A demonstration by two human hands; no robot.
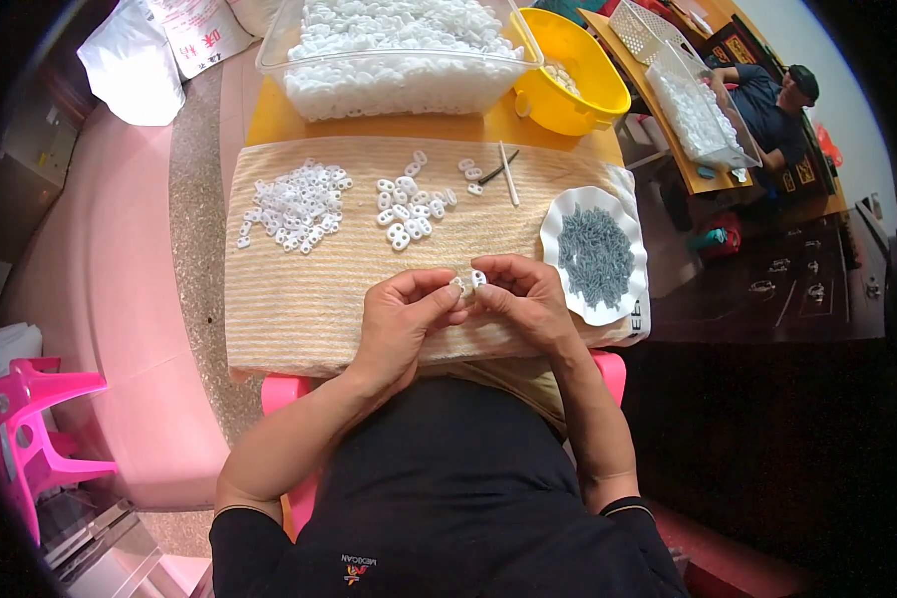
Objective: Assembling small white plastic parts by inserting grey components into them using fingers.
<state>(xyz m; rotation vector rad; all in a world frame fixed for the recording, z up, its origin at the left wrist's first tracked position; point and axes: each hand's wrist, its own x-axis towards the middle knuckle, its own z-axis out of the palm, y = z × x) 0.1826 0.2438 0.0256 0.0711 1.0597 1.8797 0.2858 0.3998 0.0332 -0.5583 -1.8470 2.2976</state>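
Both my hands meet over the near edge of a striped beige cloth (299, 289). My left hand (401, 314) and my right hand (525, 299) pinch a small white plastic piece (469, 281) between their fingertips. Beyond them on the cloth lie a pile of clear white pieces (299, 206) at the left and a smaller group of white pieces (405, 212) in the middle. A white scalloped plate (568, 214) of small grey metal parts (595, 256) sits just right of my right hand.
A clear bin (269, 55) heaped with white pieces and a yellow bowl (578, 95) stand at the table's far side. Thin tools (507, 171) lie on the cloth. A pink stool (35, 419) stands at left. Another person (767, 100) sits at a far table, upper right.
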